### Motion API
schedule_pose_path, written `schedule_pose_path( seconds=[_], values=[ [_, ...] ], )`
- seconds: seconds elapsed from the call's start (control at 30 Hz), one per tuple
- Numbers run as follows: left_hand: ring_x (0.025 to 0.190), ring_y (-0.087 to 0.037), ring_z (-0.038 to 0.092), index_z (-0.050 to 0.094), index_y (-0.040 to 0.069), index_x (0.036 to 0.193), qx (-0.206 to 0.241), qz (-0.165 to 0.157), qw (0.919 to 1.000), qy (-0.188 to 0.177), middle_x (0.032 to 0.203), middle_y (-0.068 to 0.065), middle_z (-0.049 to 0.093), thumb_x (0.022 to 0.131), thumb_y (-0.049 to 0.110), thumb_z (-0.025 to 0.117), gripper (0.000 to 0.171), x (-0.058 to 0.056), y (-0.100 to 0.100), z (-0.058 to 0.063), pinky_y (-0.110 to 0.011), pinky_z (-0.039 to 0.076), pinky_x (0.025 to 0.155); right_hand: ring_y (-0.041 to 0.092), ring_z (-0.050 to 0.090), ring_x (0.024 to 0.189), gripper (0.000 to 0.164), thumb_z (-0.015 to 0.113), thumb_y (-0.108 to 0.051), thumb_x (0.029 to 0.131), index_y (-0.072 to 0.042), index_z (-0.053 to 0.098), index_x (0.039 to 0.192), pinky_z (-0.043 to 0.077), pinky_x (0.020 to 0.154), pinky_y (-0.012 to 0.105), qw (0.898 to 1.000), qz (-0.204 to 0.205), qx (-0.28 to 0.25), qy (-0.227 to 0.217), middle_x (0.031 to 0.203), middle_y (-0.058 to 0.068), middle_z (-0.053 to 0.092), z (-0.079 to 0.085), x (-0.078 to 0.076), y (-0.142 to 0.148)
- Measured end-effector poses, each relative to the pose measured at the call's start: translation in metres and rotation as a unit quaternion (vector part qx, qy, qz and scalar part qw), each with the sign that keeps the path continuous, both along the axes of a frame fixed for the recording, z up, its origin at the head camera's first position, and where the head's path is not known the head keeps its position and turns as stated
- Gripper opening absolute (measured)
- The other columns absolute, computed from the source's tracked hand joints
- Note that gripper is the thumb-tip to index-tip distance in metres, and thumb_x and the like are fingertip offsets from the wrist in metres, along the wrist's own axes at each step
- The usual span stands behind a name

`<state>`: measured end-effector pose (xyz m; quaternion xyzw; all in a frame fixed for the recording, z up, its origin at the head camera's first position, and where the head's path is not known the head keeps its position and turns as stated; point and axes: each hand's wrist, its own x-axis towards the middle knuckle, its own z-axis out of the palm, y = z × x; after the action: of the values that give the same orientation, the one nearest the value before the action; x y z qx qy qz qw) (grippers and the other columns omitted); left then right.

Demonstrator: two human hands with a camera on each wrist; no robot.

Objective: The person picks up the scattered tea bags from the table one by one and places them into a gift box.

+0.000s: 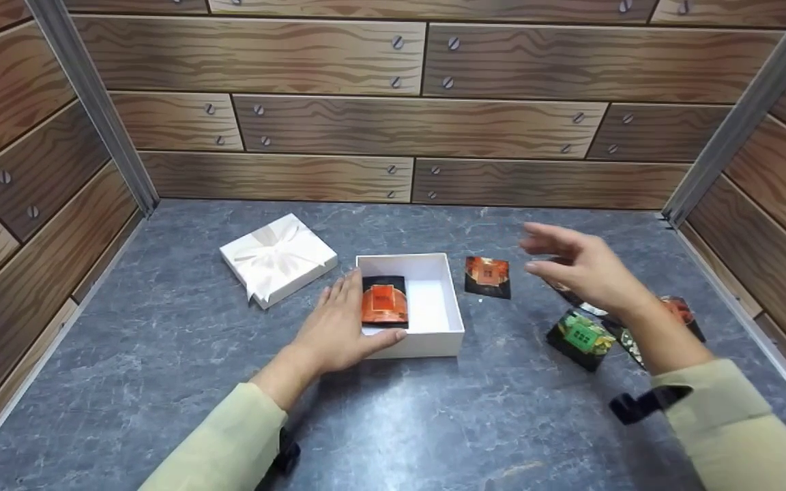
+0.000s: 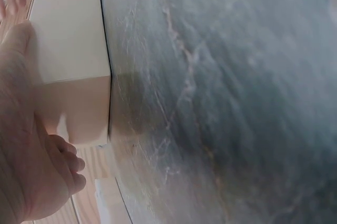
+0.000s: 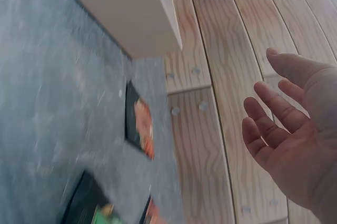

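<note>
- Only the head view shows the orange packet (image 1: 385,303) lying in the left half of the white box (image 1: 427,346); the left wrist view catches outer walls.
- Left hand (image 1: 337,329) rests along the box's left side, unclenched.
- Right hand (image 1: 584,267) hovers empty, fingers loosely bent.
- Packet's long axis: front to back.

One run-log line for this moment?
left hand: touches box; right hand: raised, empty; box: open, orange packet inside; lid: off, on table; more packets: right of box
</note>
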<state>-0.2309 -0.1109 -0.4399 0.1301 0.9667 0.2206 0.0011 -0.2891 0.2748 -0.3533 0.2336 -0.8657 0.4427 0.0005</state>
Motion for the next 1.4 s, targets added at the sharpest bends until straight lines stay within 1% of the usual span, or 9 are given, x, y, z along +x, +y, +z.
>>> schedule_pose_path(
  seconds=[0.2, 0.43, 0.6, 0.73, 0.9, 0.97, 1.2, 1.27, 1.4],
  values=[
    [0.16, -0.039, 0.02, 0.009, -0.003, 0.168, 0.002, 0.003, 1.0, -0.004, 0.173, -0.024, 0.022, 0.086, 0.088, 0.056, 0.132, 0.0, 0.0, 0.001, -0.051, 0.011, 0.131, 0.004, 0.068, 0.113, 0.063, 0.077, -0.015, 0.099, -0.006, 0.052, 0.156, 0.056, 0.092, 0.019, 1.0, -0.022, -0.017, -0.007, 0.139, 0.016, 0.068, -0.018, 0.007, 0.034],
    [0.16, -0.039, 0.02, 0.007, -0.003, 0.168, -0.003, 0.001, 1.0, -0.008, 0.173, -0.023, 0.021, 0.086, 0.089, 0.054, 0.132, 0.001, 0.0, 0.001, -0.051, 0.01, 0.131, 0.003, 0.07, 0.111, 0.059, 0.076, -0.007, 0.099, 0.003, 0.053, 0.153, 0.058, 0.089, 0.019, 0.998, -0.034, -0.052, -0.015, 0.127, -0.012, 0.073, -0.04, 0.012, 0.074],
    [0.16, -0.039, 0.02, 0.008, -0.004, 0.168, -0.006, -0.002, 1.0, -0.004, 0.173, -0.025, 0.021, 0.087, 0.089, 0.054, 0.132, 0.0, 0.001, 0.001, -0.051, 0.011, 0.131, -0.002, 0.068, 0.111, 0.056, 0.076, -0.01, 0.1, 0.001, 0.056, 0.151, 0.057, 0.088, 0.017, 0.998, -0.052, -0.024, -0.011, 0.125, -0.017, 0.072, -0.051, 0.018, 0.098],
    [0.16, -0.04, 0.021, 0.008, -0.004, 0.168, -0.006, -0.002, 1.0, -0.001, 0.172, -0.025, 0.022, 0.087, 0.089, 0.054, 0.132, 0.0, 0.001, 0.0, -0.052, 0.011, 0.131, 0.002, 0.069, 0.109, 0.052, 0.078, -0.011, 0.098, 0.003, 0.061, 0.145, 0.057, 0.086, 0.018, 0.998, -0.058, 0.0, -0.019, 0.128, -0.013, 0.072, -0.059, 0.023, 0.111],
    [0.16, -0.04, 0.021, 0.009, -0.004, 0.168, -0.004, 0.0, 1.0, 0.0, 0.172, -0.024, 0.023, 0.087, 0.088, 0.055, 0.131, 0.0, 0.0, -0.001, -0.053, 0.012, 0.13, 0.008, 0.068, 0.115, 0.053, 0.08, -0.01, 0.095, 0.006, 0.062, 0.142, 0.056, 0.09, 0.018, 0.998, -0.04, 0.013, -0.046, 0.138, 0.014, 0.069, -0.07, 0.029, 0.118],
    [0.159, -0.04, 0.022, 0.009, -0.004, 0.168, -0.006, -0.002, 1.0, 0.003, 0.172, -0.025, 0.023, 0.087, 0.088, 0.055, 0.131, 0.0, 0.0, -0.002, -0.053, 0.013, 0.13, 0.009, 0.067, 0.118, 0.054, 0.082, -0.012, 0.094, 0.005, 0.063, 0.142, 0.055, 0.092, 0.018, 0.998, -0.035, 0.031, -0.052, 0.139, 0.021, 0.067, -0.075, 0.031, 0.12],
    [0.159, -0.041, 0.023, 0.01, -0.005, 0.167, -0.008, -0.004, 0.9999, 0.007, 0.171, -0.026, 0.024, 0.087, 0.087, 0.055, 0.13, 0.0, 0.001, -0.003, -0.054, 0.014, 0.13, 0.025, 0.064, 0.117, 0.059, 0.086, -0.021, 0.091, -0.004, 0.065, 0.144, 0.052, 0.09, 0.02, 0.991, -0.042, 0.1, -0.077, 0.139, 0.023, 0.066, -0.088, 0.034, 0.124],
    [0.159, -0.041, 0.022, 0.009, -0.005, 0.168, -0.009, -0.003, 0.9999, 0.005, 0.171, -0.026, 0.024, 0.087, 0.088, 0.054, 0.13, 0.0, 0.001, -0.002, -0.053, 0.013, 0.13, 0.029, 0.062, 0.117, 0.06, 0.086, -0.021, 0.091, -0.004, 0.065, 0.144, 0.051, 0.09, 0.02, 0.991, -0.041, 0.105, -0.076, 0.142, 0.025, 0.063, -0.091, 0.034, 0.124],
    [0.159, -0.04, 0.022, 0.009, -0.004, 0.168, -0.014, -0.002, 0.9999, 0.002, 0.172, -0.025, 0.024, 0.087, 0.088, 0.053, 0.131, 0.0, 0.0, -0.001, -0.054, 0.013, 0.13, 0.037, 0.056, 0.128, 0.06, 0.087, -0.022, 0.09, -0.007, 0.067, 0.144, 0.046, 0.095, 0.021, 0.99, -0.041, 0.126, -0.057, 0.149, 0.024, 0.057, -0.096, 0.034, 0.122]
  ],
)
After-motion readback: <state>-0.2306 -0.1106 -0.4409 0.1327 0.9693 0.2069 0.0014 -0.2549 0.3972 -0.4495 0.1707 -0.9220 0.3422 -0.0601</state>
